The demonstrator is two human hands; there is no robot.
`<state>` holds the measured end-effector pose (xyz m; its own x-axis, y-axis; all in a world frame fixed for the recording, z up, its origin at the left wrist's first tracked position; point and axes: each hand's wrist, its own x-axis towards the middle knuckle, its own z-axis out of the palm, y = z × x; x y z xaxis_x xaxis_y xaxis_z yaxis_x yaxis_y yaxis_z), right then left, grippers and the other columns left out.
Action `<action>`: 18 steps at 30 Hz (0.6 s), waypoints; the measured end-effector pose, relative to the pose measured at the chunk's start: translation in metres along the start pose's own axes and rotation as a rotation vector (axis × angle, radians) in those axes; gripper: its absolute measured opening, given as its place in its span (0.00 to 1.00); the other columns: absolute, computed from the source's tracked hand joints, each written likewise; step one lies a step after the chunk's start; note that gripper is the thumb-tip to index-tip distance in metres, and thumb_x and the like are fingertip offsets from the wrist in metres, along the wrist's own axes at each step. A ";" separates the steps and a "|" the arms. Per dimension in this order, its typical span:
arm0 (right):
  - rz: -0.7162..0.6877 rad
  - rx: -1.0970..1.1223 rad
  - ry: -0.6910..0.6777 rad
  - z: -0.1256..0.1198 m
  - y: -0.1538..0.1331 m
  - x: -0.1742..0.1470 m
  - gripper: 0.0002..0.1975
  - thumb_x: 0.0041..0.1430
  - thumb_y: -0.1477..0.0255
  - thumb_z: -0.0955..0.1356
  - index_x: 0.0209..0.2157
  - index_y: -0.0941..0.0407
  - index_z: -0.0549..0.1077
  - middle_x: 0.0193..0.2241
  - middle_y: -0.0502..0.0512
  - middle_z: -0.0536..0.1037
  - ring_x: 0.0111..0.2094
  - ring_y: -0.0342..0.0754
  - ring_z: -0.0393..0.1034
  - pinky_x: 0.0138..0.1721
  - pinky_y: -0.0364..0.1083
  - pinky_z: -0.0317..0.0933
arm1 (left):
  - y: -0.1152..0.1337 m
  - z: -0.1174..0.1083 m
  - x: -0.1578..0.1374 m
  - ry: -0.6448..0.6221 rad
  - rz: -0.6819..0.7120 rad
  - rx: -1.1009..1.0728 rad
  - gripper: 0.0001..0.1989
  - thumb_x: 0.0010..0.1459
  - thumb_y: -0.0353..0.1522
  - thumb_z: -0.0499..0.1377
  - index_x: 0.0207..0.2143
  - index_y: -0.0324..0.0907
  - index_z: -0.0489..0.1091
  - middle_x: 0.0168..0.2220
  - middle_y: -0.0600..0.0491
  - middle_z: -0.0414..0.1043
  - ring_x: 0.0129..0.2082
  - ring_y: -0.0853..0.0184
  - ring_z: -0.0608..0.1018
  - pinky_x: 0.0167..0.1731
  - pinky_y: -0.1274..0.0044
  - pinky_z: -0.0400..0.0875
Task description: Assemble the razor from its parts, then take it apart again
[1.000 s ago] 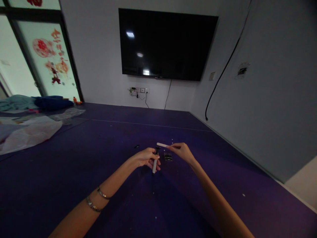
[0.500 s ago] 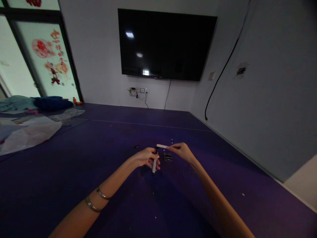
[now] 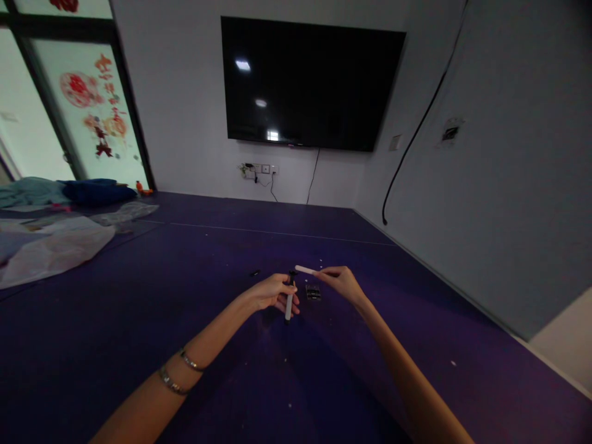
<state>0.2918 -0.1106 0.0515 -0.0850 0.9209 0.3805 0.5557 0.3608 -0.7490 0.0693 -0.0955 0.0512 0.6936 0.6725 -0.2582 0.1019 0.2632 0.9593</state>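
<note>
A: How does the grip look?
B: The left hand [image 3: 272, 293] closes its thumb and fingers around a slim tool [image 3: 289, 306] with a dark head and a pale handle, its head pointing to the far side. The right hand [image 3: 341, 283] pinches a pale stick [image 3: 305, 270] by its right end.

A: Do the two things touch?
B: The stick's free tip lies just beside the dark head; whether they touch, one cannot tell.

A: What would make this go well?
B: Probably a steady left hand, with the right pinch light but firm enough that the stick does not twist. Fingers are best well back from the dark head, in case it is sharp.

A: And around them?
B: A small clear pack [image 3: 313, 293] lies near the right hand, and a little black piece [image 3: 254, 273] to the far left of the left hand. Pale specks dot the purple surface [image 3: 194, 333].

A: Farther out?
B: Crumpled plastic [image 3: 60, 256] and a blue cloth [image 3: 102, 192] at the left, a dark television [image 3: 312, 83] on the far wall, and a black cable [image 3: 419, 129] hanging at the right.
</note>
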 end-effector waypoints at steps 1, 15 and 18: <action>-0.007 0.020 -0.026 0.000 -0.001 0.000 0.18 0.48 0.58 0.67 0.28 0.59 0.78 0.23 0.54 0.77 0.25 0.45 0.67 0.26 0.42 0.55 | 0.000 0.000 0.000 -0.005 0.002 -0.005 0.10 0.51 0.29 0.57 0.34 0.38 0.57 0.25 0.49 0.72 0.25 0.57 0.78 0.29 0.63 0.71; -0.004 0.047 -0.087 -0.005 -0.003 -0.002 0.18 0.48 0.58 0.67 0.28 0.60 0.79 0.21 0.52 0.75 0.23 0.43 0.64 0.25 0.41 0.53 | 0.001 0.002 -0.001 -0.031 0.009 -0.005 0.11 0.51 0.29 0.57 0.35 0.38 0.57 0.25 0.48 0.72 0.25 0.58 0.78 0.29 0.64 0.71; 0.000 0.021 -0.081 -0.006 -0.005 -0.001 0.19 0.48 0.58 0.67 0.27 0.60 0.79 0.20 0.53 0.75 0.22 0.43 0.64 0.24 0.41 0.53 | 0.001 0.002 -0.001 -0.028 -0.001 0.001 0.10 0.51 0.29 0.56 0.35 0.38 0.57 0.25 0.49 0.72 0.25 0.58 0.78 0.28 0.65 0.71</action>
<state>0.2938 -0.1141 0.0575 -0.1519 0.9297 0.3356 0.5381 0.3626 -0.7609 0.0701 -0.0973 0.0523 0.7135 0.6523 -0.2556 0.1034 0.2627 0.9593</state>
